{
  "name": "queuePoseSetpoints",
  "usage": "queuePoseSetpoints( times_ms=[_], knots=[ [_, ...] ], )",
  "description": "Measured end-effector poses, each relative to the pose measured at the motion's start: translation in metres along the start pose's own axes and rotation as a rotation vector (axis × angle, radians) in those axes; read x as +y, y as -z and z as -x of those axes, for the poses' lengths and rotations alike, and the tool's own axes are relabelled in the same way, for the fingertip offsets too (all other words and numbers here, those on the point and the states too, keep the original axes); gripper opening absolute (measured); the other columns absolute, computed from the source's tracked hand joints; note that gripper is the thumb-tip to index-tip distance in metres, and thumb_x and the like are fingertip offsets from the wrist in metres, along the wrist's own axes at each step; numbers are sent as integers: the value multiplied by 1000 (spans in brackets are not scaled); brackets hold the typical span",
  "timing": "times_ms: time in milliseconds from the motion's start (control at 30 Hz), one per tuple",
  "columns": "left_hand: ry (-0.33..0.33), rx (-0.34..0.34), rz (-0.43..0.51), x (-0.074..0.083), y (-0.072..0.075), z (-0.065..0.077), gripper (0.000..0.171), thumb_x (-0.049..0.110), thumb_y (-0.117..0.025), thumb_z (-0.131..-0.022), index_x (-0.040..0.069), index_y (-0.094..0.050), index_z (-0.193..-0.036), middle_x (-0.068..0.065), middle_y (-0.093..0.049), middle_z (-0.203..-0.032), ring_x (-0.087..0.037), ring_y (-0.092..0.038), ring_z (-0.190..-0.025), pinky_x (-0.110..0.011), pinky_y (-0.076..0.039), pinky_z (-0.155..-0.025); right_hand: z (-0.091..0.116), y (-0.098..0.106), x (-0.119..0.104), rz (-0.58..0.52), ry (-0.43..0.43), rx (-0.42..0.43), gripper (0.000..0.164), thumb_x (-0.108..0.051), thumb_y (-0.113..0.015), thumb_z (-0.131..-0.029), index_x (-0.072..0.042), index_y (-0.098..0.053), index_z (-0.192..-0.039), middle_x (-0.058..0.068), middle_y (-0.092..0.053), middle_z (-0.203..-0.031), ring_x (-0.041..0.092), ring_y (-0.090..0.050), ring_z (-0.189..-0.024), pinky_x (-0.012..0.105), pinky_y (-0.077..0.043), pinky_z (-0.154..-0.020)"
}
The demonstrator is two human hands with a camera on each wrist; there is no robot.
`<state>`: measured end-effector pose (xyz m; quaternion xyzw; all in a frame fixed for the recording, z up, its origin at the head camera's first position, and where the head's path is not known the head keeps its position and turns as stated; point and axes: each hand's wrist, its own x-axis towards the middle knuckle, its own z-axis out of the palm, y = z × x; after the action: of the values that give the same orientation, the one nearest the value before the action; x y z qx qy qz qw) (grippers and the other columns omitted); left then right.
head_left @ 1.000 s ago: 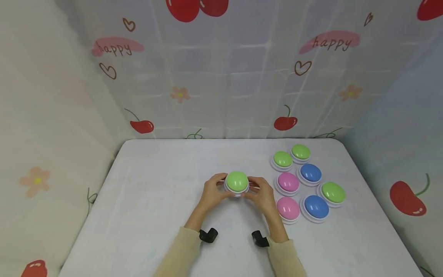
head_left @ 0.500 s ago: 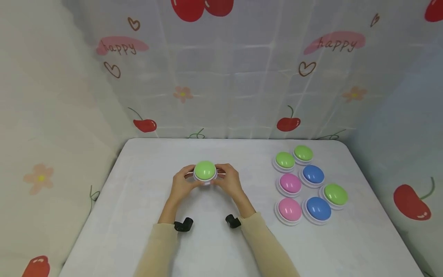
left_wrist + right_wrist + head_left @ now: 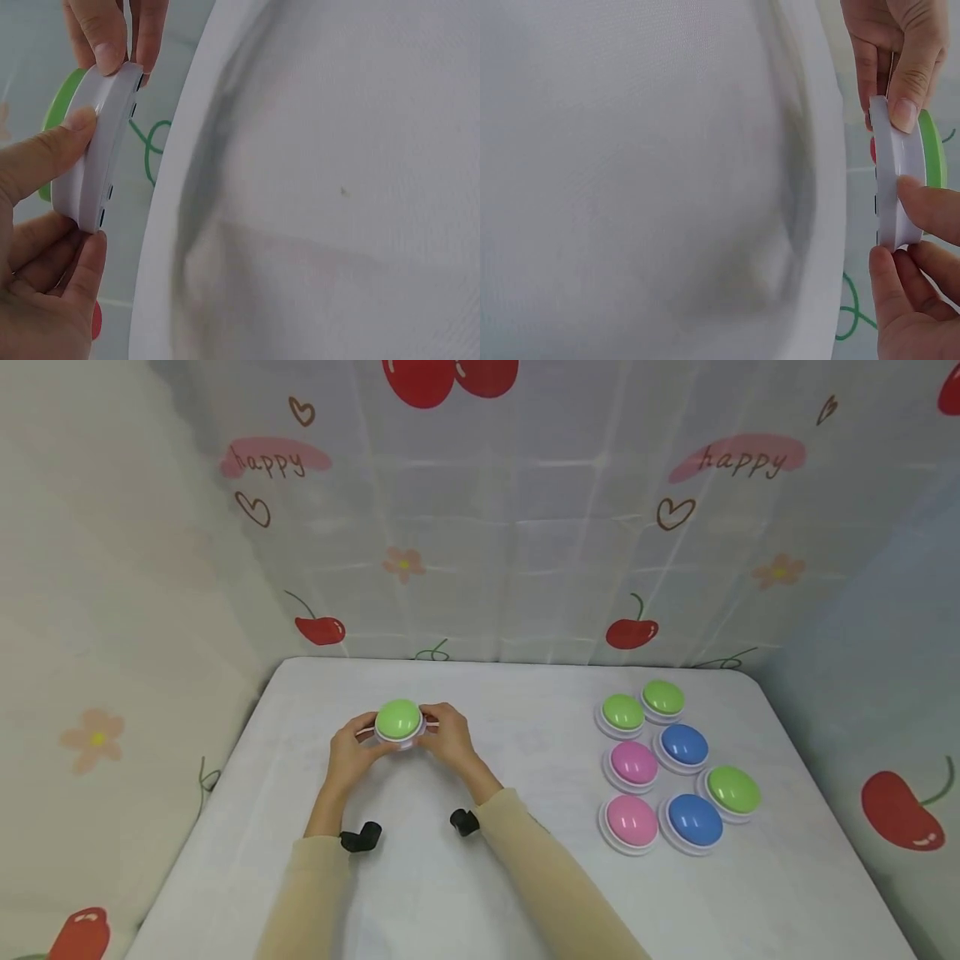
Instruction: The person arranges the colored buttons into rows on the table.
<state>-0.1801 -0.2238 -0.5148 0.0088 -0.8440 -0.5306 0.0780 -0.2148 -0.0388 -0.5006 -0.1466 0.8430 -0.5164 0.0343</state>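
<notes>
Between my two hands is a push button with a domed green top and a white round base [image 3: 398, 719]. My left hand [image 3: 350, 755] grips its left side, thumb on the near side of the base. From the right, my right hand [image 3: 447, 737] pinches the same base with thumb and fingers. Both wrist views show the white base [image 3: 94, 146] edge-on, with small dark pads on its underside. It is held up off the white table, whose surface [image 3: 667, 187] fills much of the right wrist view.
At the table's right stand several similar buttons in a loose group: green ones such as the near green button [image 3: 734, 789], blue ones like the front blue button [image 3: 695, 820], and pink ones like the front pink button [image 3: 632, 821]. A printed curtain [image 3: 495, 527] hangs behind the table.
Both hands have carried the green button to the left and slightly farther back across the table. The group of buttons at the right stays in place; the head view has shifted slightly.
</notes>
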Motion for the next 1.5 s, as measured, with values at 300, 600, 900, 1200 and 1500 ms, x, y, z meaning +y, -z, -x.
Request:
queuePoseSetpoints(
  times_ms=[300, 600, 900, 1200, 1500],
  knots=[
    [45, -17, -15, -19, 9, -5, 68, 6, -86, -70, -4, -56, -131, -23, -56, -134, -39, -56, -122, -44, -46, -107, -9, -21, 7, -5, -93, -21, 52, 1, -78, -77, 1, -62, -127, 18, -62, -119, 28, -63, -111, 28, -56, -92],
    [138, -58, -16, -32, 10, -7, 72, 2, -84, -71, -4, -52, -135, -25, -52, -139, -39, -56, -124, -45, -44, -109, -7, -28, 14, -1, -101, -21, 52, -1, -80, -76, 1, -63, -125, 16, -64, -116, 27, -64, -108, 28, -55, -93],
    [161, -76, -97, -39, 5, -11, 72, 9, -82, -75, -3, -50, -138, -24, -55, -136, -36, -53, -126, -45, -45, -108, -8, -31, 24, 31, -68, -64, 58, -1, -79, -77, 4, -58, -131, 19, -61, -122, 29, -60, -114, 28, -52, -98],
    [179, -63, -96, -45, 4, -11, 73, 11, -82, -77, 0, -48, -141, -22, -54, -138, -34, -50, -127, -44, -43, -110, -7, -31, 23, -75, -90, -117, 65, 4, -76, -78, 7, -50, -137, 23, -53, -128, 31, -57, -120, 22, -52, -97],
    [175, -65, -100, -45, 3, -12, 74, 13, -79, -80, 0, -44, -144, -22, -50, -142, -35, -48, -129, -44, -41, -111, -7, -33, 23, -90, -107, -145, 70, 2, -75, -79, 7, -44, -141, 23, -46, -137, 30, -54, -126, 23, -48, -102]
  ],
)
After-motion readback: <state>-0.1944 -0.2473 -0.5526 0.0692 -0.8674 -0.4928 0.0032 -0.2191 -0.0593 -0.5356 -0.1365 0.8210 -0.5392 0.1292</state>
